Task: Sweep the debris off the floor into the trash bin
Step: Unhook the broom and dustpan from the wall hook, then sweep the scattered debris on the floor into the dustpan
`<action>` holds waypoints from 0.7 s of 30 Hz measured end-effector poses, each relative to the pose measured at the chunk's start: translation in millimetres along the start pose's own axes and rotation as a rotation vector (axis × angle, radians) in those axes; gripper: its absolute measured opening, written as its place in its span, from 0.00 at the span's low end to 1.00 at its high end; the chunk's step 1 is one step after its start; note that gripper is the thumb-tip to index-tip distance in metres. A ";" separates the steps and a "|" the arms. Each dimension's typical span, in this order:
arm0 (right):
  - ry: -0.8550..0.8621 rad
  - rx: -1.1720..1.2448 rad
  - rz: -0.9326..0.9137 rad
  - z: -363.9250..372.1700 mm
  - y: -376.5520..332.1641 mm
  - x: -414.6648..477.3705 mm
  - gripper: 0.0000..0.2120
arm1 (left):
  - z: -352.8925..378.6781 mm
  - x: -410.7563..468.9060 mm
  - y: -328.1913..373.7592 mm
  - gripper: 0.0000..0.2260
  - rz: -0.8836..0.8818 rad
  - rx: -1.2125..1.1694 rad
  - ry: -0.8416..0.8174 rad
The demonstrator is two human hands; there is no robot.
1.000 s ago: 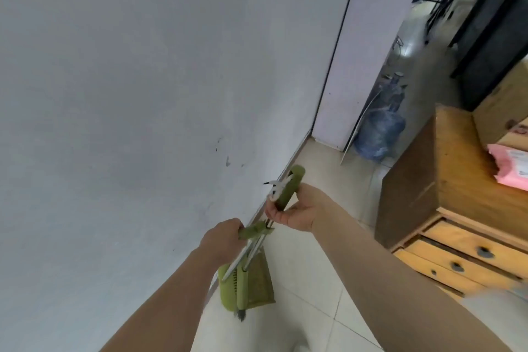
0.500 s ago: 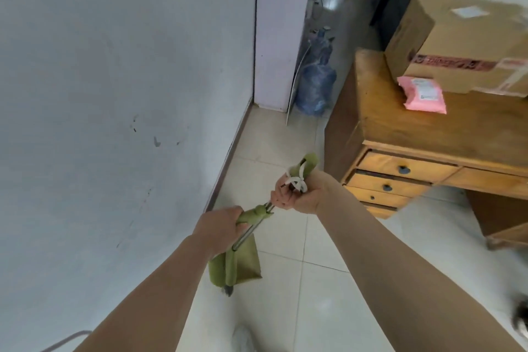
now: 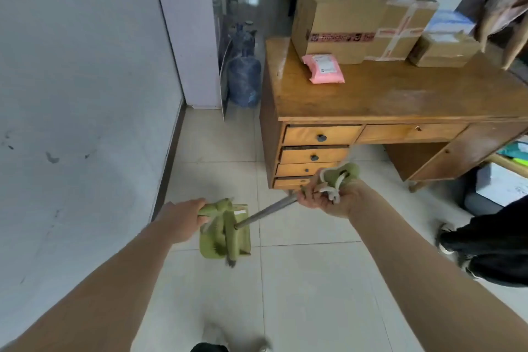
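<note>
Green dustpan (image 3: 225, 237) with broom clipped against it, hanging above the pale tiled floor (image 3: 308, 294) at centre, slightly toward 7 o'clock; metal broom handle (image 3: 265, 213) slanting up toward 2 o'clock. Left hand (image 3: 183, 220) closed around the dustpan's green grip; right hand (image 3: 328, 197) wrapped tight on the broom's green handle end and its white cord. Grey wall (image 3: 80, 94) at 9 o'clock; wooden desk (image 3: 385, 94) at 1 o'clock, bearing a pink packet (image 3: 324, 68) and a taped cardboard box (image 3: 357, 20); blue water jug (image 3: 243, 77) at 12 o'clock beside the desk; another person's dark trouser leg (image 3: 497, 248) at 3 o'clock.
</note>
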State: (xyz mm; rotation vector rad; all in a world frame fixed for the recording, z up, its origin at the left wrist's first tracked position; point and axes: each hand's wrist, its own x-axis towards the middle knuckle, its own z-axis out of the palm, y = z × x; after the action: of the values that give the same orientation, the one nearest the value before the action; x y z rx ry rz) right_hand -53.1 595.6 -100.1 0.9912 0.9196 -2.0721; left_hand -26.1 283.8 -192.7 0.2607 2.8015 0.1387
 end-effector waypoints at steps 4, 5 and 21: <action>-0.043 0.013 -0.050 -49.0 -11.3 -16.2 0.10 | -8.7 13.7 6.7 0.10 -0.022 -0.051 -0.010; -0.027 -0.015 -0.085 -52.7 -7.3 -14.4 0.11 | -10.3 20.7 19.7 0.10 0.014 -0.033 -0.021; 0.315 0.199 -0.270 -158.5 76.7 -34.3 0.08 | -21.9 78.3 161.3 0.19 0.491 0.038 -0.171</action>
State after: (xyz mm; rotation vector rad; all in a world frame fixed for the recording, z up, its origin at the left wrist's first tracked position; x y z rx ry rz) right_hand 82.7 690.4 -169.2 1.3947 1.0681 -2.3064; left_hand -79.8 455.5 -176.1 0.9193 2.5188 0.1658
